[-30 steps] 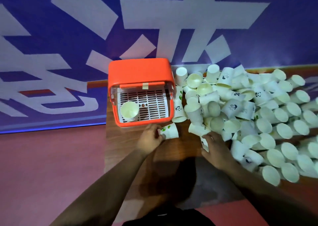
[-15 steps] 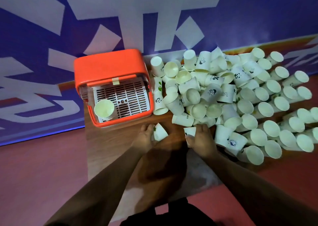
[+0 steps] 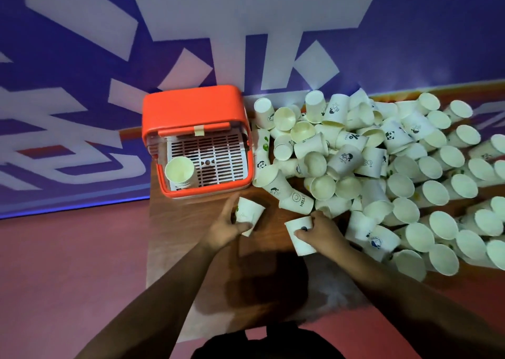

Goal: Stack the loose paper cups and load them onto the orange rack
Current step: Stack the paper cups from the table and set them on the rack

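The left grip curls round a paper cup just in front of the orange rack; the right grip pinches a second cup beside the loose pile on the wooden counter; a nested stack stands upright in the rack's near left corner.

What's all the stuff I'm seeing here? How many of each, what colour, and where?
orange rack: one, orange with white slatted floor, table's left end.
stack of cups: one, white, upright in the rack's near-left corner.
loose paper cups: uncounted pile, white with small prints, right of the rack.
table: one, brown wood, under everything.
banner: one, blue with white shapes, behind.
left hand: grips the left cup, white, before the rack.
right hand: grips the right cup, white, at the pile's edge.
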Demonstrator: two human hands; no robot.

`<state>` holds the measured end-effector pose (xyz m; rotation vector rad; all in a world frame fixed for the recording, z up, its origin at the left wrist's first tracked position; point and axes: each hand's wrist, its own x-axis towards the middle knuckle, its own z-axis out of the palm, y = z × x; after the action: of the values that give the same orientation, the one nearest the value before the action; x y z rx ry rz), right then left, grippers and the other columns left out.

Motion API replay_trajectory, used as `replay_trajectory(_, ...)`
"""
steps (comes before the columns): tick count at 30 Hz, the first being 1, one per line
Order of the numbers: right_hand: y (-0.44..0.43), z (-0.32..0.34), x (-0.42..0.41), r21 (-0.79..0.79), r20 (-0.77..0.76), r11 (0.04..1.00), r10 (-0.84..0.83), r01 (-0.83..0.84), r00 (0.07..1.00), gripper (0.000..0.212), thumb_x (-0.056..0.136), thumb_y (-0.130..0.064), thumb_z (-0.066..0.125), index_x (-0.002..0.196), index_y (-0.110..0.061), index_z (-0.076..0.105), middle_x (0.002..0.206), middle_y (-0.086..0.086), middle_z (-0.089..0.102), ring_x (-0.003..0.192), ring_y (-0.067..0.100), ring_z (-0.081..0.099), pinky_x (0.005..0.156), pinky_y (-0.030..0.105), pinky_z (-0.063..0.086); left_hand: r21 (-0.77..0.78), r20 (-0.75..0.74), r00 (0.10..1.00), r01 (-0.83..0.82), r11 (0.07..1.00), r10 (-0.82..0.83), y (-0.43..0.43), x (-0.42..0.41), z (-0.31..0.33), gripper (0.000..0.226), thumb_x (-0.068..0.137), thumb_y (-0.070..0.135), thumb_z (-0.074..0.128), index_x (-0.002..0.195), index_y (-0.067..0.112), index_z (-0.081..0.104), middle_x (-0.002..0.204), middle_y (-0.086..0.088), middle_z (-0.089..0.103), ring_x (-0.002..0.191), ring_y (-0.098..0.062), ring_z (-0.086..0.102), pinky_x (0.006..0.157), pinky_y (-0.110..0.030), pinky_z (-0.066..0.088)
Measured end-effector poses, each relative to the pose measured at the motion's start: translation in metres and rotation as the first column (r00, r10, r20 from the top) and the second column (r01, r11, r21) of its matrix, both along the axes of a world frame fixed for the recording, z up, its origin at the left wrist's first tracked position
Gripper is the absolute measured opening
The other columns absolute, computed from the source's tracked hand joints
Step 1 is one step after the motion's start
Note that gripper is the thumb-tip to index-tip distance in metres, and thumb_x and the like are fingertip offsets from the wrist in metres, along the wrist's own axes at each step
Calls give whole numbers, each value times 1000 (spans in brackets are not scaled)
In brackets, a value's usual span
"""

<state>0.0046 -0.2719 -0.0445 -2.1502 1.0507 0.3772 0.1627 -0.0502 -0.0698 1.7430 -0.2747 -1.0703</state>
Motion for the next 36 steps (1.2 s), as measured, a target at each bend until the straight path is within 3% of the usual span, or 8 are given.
replay_trajectory(4,-4,37,15,144,147,990,-33,11,989,42,74,-33,78,103,-20,51,99,-4,63,87,10,62,76,31,52,-87,-49,998,-47,995,42,8,3,17,84,79,10,77,140,48,33,135,2,53,120,-17,55,97,-35,52)
replay_trajectory(7,2,64,37,253,213,968,-48,-7,976,43,78,-33,76,109,-26,48,102,-11,60,92,8,61,81,32,52,-131,-84,990,-126,983,116,13,5,29,84,69,24,79,140,39,36,132,-5,54,117,-24,58,94,-47,55)
replay_trajectory(13,30,86,69,406,319,914,-132,-10,939,20,86,-22,72,95,-27,55,102,-5,66,92,9,64,77,35,56,-266,-311,884,-435,860,350,32,18,54,79,72,6,70,138,32,37,134,-15,52,117,-34,59,86,-47,56)
replay_trajectory(18,46,92,92,385,330,923,-123,-14,936,42,84,-32,73,119,-22,51,108,-7,61,94,5,60,69,23,45,-335,-307,847,-523,784,434,73,36,77,78,74,5,60,142,36,38,130,-12,52,107,-31,60,74,-37,57)
replay_trajectory(26,65,101,134,377,413,926,-134,-35,901,43,84,-25,74,120,-19,51,108,-5,61,94,7,62,71,21,48,-379,-177,819,-569,730,546,104,79,100,42,93,36,62,130,33,42,126,-16,61,102,-27,67,75,-37,58)
replay_trajectory(29,71,102,148,381,458,923,-134,-57,879,46,82,-21,76,122,-18,51,110,-4,63,101,13,64,79,24,53,-362,-110,798,-587,724,592,103,97,98,57,85,31,71,133,35,39,124,-12,63,109,-29,65,87,-43,57)
replay_trajectory(32,77,105,159,350,503,933,-114,-81,857,50,83,-18,76,124,-20,48,109,-2,62,96,13,63,65,14,52,-347,-31,811,-557,755,584,98,109,91,77,74,33,82,139,27,40,133,-7,58,123,-26,58,105,-51,46)
replay_trajectory(36,78,104,171,264,515,957,-35,-119,856,54,72,-37,80,114,-38,45,107,-14,60,101,16,64,84,36,57,-369,65,829,-498,785,556,88,115,84,72,74,30,82,135,24,45,135,-7,55,127,-25,54,107,-50,45)
